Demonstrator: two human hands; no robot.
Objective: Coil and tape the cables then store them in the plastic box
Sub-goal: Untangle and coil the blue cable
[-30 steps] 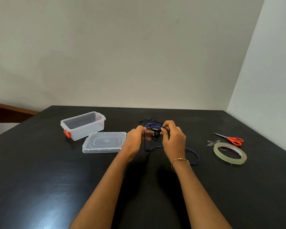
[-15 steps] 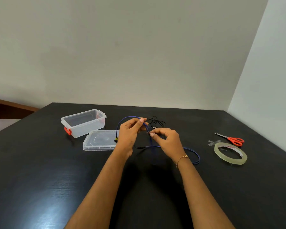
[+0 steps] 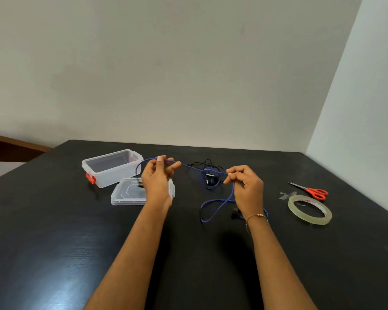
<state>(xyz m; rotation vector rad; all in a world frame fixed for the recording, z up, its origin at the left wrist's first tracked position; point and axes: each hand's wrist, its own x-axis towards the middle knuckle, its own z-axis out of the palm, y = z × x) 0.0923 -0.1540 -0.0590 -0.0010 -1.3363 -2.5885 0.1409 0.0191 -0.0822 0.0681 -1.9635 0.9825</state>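
Stretching limp and light above the bench (image 3: 54, 231), the thin blue cable (image 3: 189, 166) is pinched by the left hand (image 3: 158, 179) and right hand (image 3: 246, 186), likely best gripped near its ends, plastic box (image 3: 112, 167) open beyond.

Black table (image 3: 54, 231) — box (image 3: 112, 167), lid (image 3: 130, 193), tape (image 3: 309, 210), scissors (image 3: 311, 190).

A: What is held above the surface (image 3: 54, 220)?
B: A blue cable (image 3: 230, 198) is pinched between the left hand (image 3: 157, 177) and right hand (image 3: 246, 186).
A: What is seen elsewhere?
B: A plastic box (image 3: 112, 167) at 10 o'clock; a tape roll (image 3: 309, 210) and scissors (image 3: 311, 190) at 3 o'clock.
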